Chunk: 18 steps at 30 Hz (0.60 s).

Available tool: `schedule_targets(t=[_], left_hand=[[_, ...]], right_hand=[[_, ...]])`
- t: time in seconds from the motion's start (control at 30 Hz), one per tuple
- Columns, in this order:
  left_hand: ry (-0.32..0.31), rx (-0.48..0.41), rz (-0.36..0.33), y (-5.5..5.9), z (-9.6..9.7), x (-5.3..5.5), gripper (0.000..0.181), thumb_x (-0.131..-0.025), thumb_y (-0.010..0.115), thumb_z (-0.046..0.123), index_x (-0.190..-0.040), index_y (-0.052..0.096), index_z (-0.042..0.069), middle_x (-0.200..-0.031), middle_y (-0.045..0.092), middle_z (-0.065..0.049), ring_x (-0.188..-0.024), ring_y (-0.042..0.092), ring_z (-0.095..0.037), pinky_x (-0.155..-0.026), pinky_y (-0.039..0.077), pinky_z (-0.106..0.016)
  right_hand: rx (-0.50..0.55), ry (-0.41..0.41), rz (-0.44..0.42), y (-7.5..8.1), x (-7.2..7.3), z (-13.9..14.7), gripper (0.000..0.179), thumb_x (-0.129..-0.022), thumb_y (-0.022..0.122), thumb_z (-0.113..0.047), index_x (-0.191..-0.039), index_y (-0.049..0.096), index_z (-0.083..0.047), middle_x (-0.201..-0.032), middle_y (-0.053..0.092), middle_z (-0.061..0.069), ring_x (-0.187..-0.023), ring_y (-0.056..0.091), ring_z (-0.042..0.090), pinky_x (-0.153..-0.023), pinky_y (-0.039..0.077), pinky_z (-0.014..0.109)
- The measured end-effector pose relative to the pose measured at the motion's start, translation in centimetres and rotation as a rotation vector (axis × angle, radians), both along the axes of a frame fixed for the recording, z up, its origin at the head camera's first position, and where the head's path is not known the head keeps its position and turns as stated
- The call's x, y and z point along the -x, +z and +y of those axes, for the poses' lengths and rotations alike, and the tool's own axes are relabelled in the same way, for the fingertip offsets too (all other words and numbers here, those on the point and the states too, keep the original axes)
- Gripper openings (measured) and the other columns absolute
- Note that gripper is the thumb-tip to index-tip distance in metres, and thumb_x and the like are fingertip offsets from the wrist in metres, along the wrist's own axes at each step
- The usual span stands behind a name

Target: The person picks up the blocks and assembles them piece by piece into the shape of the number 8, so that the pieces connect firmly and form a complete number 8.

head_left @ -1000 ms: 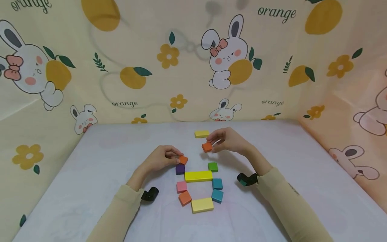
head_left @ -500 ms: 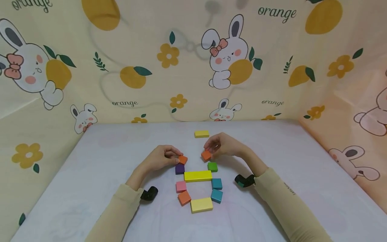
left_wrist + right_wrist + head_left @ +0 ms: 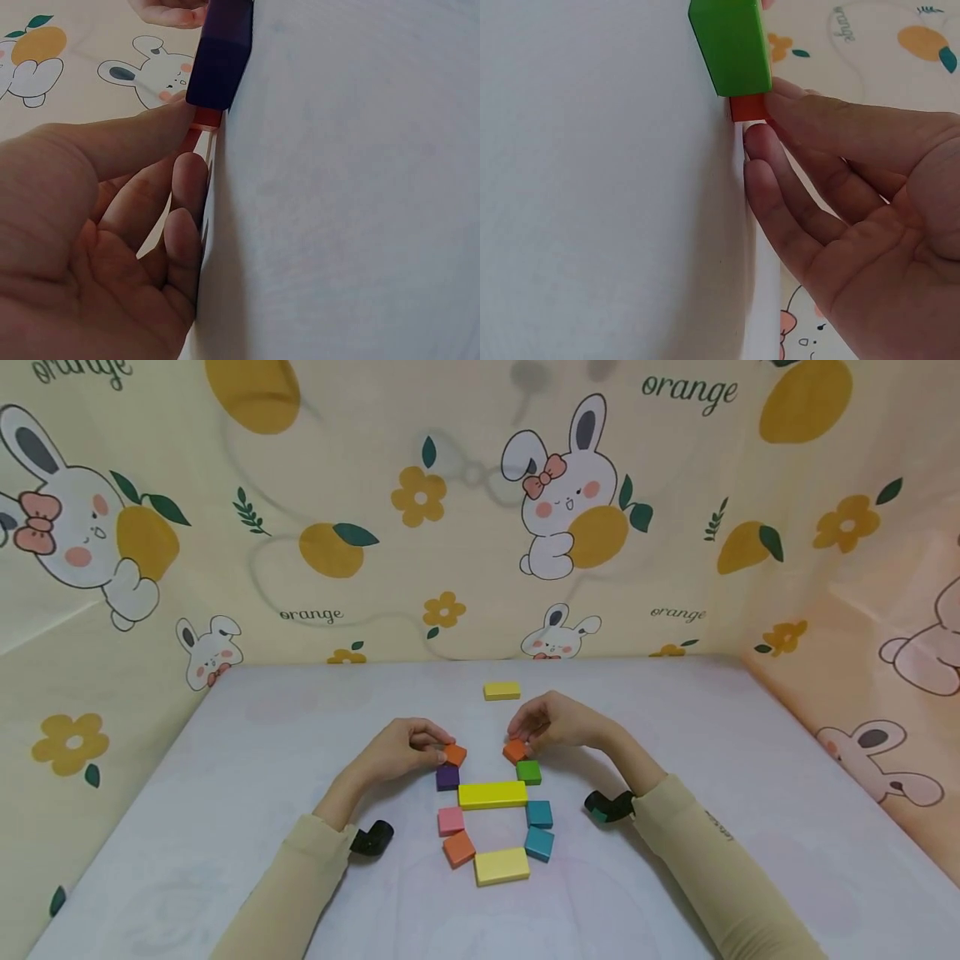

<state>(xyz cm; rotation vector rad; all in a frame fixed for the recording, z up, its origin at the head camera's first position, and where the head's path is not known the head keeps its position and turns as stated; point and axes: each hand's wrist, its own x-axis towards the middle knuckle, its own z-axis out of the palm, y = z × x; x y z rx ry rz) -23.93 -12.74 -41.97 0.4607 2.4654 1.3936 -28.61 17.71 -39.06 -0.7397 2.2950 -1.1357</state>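
My left hand (image 3: 401,752) pinches an orange block (image 3: 455,755) between thumb and fingers, at the far end of the purple block (image 3: 447,778). In the left wrist view the purple block (image 3: 221,56) partly hides the orange one. Across from it, my right hand (image 3: 566,724) pinches a second orange block (image 3: 514,751), turned at an angle, right at the far edge of the green block (image 3: 528,772). The right wrist view has the green block (image 3: 735,49) in front, and just a strip of the orange block (image 3: 748,107) shows past it.
A bright yellow bar (image 3: 492,795) lies between the two sides. Nearer me, a pink block (image 3: 451,821), an orange block (image 3: 459,849), two teal blocks (image 3: 539,843) and a pale yellow block (image 3: 502,867) form a ring with it. Another yellow block (image 3: 502,692) lies farther back on the white table (image 3: 300,893).
My right hand has brought its orange block toward me and down, from behind the green block to its far edge. My left hand has stayed in place with its orange block.
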Motion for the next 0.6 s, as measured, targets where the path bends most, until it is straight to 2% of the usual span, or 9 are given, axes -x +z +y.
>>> schedule_targets(t=[0.6], left_hand=[[-0.002, -0.001, 0.006, 0.03, 0.08, -0.05, 0.020, -0.090, 0.073, 0.008, -0.109, 0.071, 0.013, -0.099, 0.072, 0.004, -0.090, 0.064, -0.015, -0.095, 0.046, -0.042]], right_hand=[[0.002, 0.003, -0.021, -0.36, 0.29, 0.18, 0.030, -0.081, 0.077, 0.005, -0.108, 0.071, -0.006, -0.103, 0.070, 0.006, -0.092, 0.064, 0.028, -0.085, 0.053, 0.035]])
